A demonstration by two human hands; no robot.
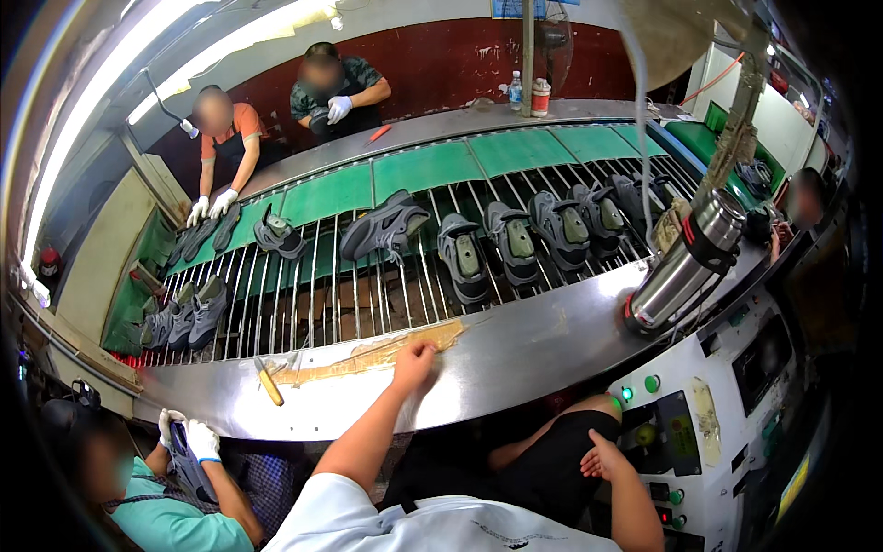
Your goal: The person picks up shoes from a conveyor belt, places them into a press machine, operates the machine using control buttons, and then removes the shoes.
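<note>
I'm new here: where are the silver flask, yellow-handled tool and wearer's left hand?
Silver flask (682, 267), head view: body.
Yellow-handled tool (270, 386), head view: handle.
Wearer's left hand (413, 365), head view: back.

Mid-frame, my left fingers (426, 349) curl over the tape (368, 355) on the desk (515, 363); lower right, my right fingers (591, 463) extend loosely near a panel (676, 396). A flask (679, 269) stands right of centre, shoes (463, 261) above.
</note>
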